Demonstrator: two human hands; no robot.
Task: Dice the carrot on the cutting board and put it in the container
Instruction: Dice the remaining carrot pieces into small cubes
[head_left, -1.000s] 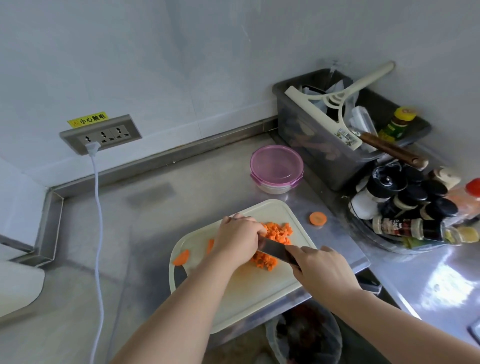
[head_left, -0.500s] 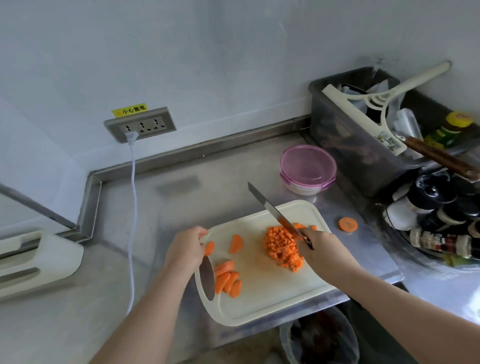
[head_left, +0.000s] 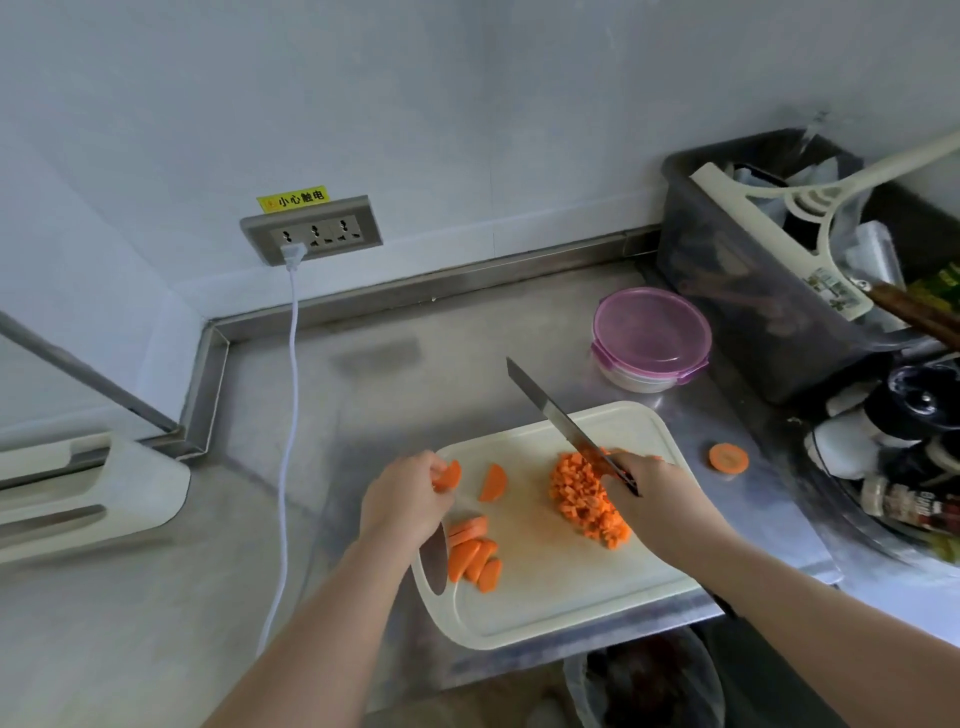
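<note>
Head view: left hand (head_left: 405, 499) pinches carrot slice (head_left: 450, 475) at left edge of cutting board (head_left: 545, 592); right hand (head_left: 662, 501) grips knife (head_left: 550, 410); lay slices flat first.

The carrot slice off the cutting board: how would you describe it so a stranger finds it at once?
Find the white cutting board at the front edge of the steel counter. Just past its right side, on bare metal, lies the carrot slice. It is a full round disc lying alone; the half-moons and the diced pile are on the board.
</note>
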